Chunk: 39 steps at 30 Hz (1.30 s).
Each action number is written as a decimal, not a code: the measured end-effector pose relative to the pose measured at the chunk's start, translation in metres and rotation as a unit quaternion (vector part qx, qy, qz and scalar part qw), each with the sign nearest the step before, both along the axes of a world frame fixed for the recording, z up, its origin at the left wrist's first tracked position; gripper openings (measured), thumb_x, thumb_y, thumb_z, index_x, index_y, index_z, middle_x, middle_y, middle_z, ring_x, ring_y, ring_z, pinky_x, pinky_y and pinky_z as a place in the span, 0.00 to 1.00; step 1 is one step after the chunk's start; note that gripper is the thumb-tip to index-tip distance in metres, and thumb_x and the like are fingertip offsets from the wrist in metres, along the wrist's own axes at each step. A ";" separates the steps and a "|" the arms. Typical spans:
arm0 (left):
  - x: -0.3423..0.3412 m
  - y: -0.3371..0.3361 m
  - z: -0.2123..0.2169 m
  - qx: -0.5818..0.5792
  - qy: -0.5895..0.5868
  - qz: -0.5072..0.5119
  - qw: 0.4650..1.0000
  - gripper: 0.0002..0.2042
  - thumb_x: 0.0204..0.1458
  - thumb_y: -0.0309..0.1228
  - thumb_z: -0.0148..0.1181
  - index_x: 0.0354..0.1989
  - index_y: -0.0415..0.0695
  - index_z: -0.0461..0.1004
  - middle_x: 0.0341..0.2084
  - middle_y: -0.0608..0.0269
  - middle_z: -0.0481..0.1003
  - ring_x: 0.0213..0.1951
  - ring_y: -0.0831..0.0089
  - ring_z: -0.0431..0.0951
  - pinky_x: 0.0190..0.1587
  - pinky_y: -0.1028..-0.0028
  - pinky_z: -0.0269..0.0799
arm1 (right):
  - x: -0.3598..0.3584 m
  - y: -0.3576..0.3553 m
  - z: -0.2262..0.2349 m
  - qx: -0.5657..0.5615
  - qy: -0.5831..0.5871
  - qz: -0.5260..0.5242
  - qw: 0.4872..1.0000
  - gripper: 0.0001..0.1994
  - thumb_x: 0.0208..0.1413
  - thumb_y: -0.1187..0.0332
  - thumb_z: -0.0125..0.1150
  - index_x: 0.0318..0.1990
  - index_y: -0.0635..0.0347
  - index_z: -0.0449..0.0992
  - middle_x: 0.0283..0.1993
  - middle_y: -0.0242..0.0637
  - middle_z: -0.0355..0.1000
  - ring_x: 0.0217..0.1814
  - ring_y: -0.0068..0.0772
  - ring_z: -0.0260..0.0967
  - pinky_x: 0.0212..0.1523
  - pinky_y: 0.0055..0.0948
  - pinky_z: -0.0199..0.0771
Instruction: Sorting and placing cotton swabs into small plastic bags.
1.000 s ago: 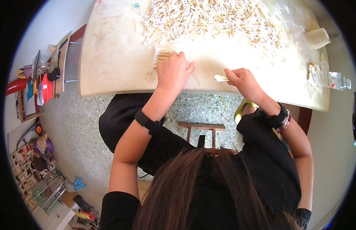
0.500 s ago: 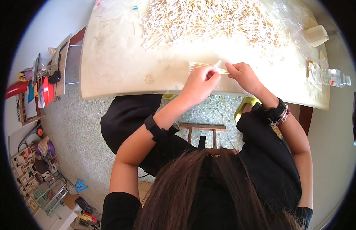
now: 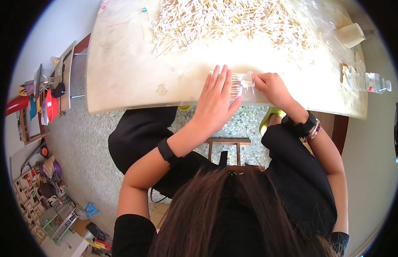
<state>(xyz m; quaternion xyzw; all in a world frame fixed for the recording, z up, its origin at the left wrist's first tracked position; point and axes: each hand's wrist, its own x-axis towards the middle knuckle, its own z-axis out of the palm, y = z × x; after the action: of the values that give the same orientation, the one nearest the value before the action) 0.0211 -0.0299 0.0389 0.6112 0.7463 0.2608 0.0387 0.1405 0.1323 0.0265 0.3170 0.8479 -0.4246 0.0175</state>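
Clock: twelve is pointing to the top edge of the view, away from the person.
Clear bag: one small bag (image 3: 251, 95) is lying toward one o'clock, near the close edge of the worktop (image 3: 122, 77), between the two hands.
Left hand: the hand (image 3: 214, 103) is resting spread and flat toward twelve, its fingers pointing up and covering the bag's left part; it is gripping nothing.
Right hand: the hand (image 3: 274, 88) is pinching toward two o'clock, thumb and finger together at the bag's right end, appearing to be holding a few swab sticks there; the exact number is staying hidden.
Bagged cotton swabs: a row of swabs (image 3: 235, 88) is showing through the film, sticks running sideways; the left hand is hiding too much for a count.
Done so far: one bag is holding swabs, and its right end is looking unsealed.
Left over: one broad swab heap (image 3: 224, 21) is spreading loose from eleven to one o'clock, too many to be counted.
Around the heap: crumpled clear plastic (image 3: 331, 47) is lying toward two o'clock, its pieces blending together; one cream paper-like piece (image 3: 352, 35) is sitting beside it.
Bottle: one clear plastic bottle (image 3: 366, 82) is lying on its side, between two and three o'clock.
Wrists: two black bands (image 3: 166, 150) are circling them, one each.
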 end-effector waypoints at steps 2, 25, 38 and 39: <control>0.000 -0.010 -0.013 -0.115 0.001 -0.031 0.993 0.36 0.52 0.42 0.54 0.61 0.28 0.48 0.63 0.43 0.47 0.66 0.51 0.45 0.65 0.59 0.44 | -0.001 -0.001 0.002 0.005 0.000 0.000 1.000 0.22 0.58 0.57 0.45 0.20 0.68 0.71 0.17 0.52 0.63 0.20 0.52 0.64 0.26 0.39 0.65; 0.012 -0.003 -0.013 -0.124 -0.055 -0.034 0.990 0.41 0.47 0.48 0.58 0.67 0.52 0.45 0.64 0.36 0.35 0.65 0.39 0.36 0.62 0.44 0.38 | -0.011 -0.034 -0.009 0.148 0.057 -0.022 0.987 0.10 0.61 0.63 0.42 0.34 0.59 0.66 0.18 0.50 0.67 0.22 0.54 0.68 0.25 0.47 0.66; 0.011 -0.005 -0.020 -0.114 -0.037 -0.019 0.993 0.43 0.47 0.42 0.59 0.65 0.34 0.40 0.65 0.39 0.38 0.66 0.44 0.38 0.63 0.48 0.41 | 0.001 -0.002 0.009 -0.060 -0.026 0.014 0.998 0.20 0.62 0.57 0.42 0.34 0.65 0.73 0.18 0.46 0.67 0.24 0.42 0.68 0.29 0.35 0.66; 0.012 -0.005 -0.020 -0.115 -0.037 -0.019 0.992 0.43 0.47 0.42 0.59 0.65 0.34 0.40 0.65 0.39 0.38 0.66 0.44 0.38 0.63 0.48 0.41 | 0.002 -0.002 0.010 -0.061 -0.027 0.014 0.998 0.20 0.62 0.57 0.42 0.34 0.65 0.73 0.18 0.46 0.67 0.24 0.42 0.68 0.29 0.35 0.66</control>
<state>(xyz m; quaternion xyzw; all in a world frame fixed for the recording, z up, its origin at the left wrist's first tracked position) 0.0328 -0.0350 0.0193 0.6069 0.7573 0.1952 0.1416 0.1428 0.1300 0.0364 0.3149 0.8239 -0.4666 0.0650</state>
